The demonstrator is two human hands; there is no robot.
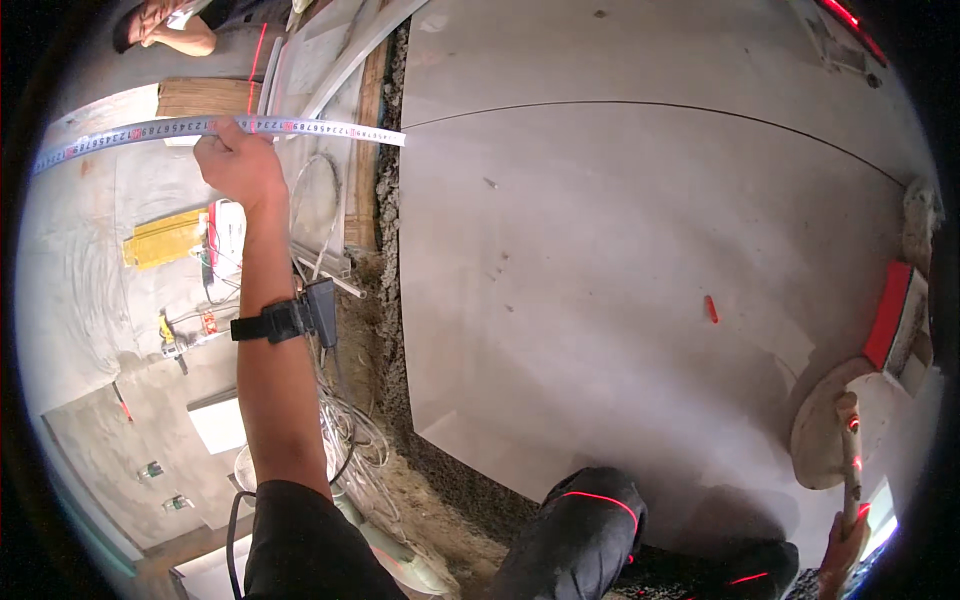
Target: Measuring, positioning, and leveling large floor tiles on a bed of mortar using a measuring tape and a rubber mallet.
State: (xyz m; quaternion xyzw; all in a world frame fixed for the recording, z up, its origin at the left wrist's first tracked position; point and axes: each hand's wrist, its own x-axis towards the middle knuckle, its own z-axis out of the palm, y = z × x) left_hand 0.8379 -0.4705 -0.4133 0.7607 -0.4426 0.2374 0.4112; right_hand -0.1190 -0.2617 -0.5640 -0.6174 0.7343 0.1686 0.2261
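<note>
My left hand (238, 165) grips a white tape measure blade (340, 131), which stretches from the far left to just over the near edge of a large grey tile (640, 240). My forearm wears a black strap with a small device. At the lower right, my right hand (843, 548) is closed on a pale wooden handle (853, 460), which reaches up to a round pale object (822, 435); how the two join is unclear. A small red stick (712, 309) lies on the tile. A thin dark line crosses the tile's upper part.
A person (178, 28) is at upper left. Cables (350, 430), a yellow item (165, 238), metal strips (355, 55) and a small power tool (172, 343) lie left of a rough mortar edge (395, 330). A red-and-black box (890, 315) sits at right. My knees are at bottom.
</note>
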